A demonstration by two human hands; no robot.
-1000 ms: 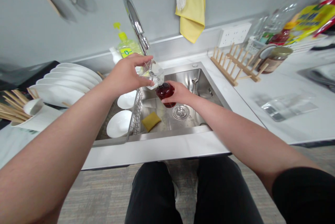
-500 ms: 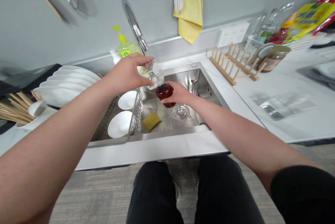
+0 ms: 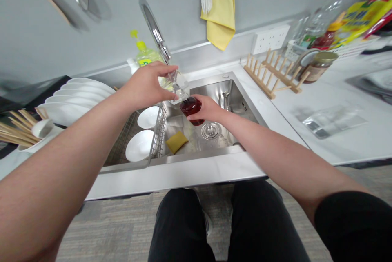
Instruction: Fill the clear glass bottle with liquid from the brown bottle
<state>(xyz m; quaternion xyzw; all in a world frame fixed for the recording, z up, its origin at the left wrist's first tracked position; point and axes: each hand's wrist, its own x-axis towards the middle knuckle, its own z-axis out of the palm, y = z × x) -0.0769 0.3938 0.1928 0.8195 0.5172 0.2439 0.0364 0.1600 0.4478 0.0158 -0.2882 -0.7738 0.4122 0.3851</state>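
Observation:
Over the steel sink [image 3: 241, 105], my left hand [image 3: 145, 86] is closed around a clear glass [image 3: 177, 86], tilted with its mouth down toward a small container of dark red liquid [image 3: 190, 107]. My right hand [image 3: 206, 110] grips that red container from the right, holding it above the basin. The glass rim touches or nearly touches the container's top. The curved tap [image 3: 153, 27] rises just behind both hands.
A yellow sponge [image 3: 177, 141] and the drain [image 3: 210, 130] lie in the basin. Two white bowls [image 3: 139, 145] sit in the wire rack at left, with stacked white plates [image 3: 76, 98] beyond. A wooden dish rack [image 3: 275, 74], a jar [image 3: 318, 66] and bottles stand at right.
Both hands have stayed together over the sink, shifting only slightly. The view has drifted a little.

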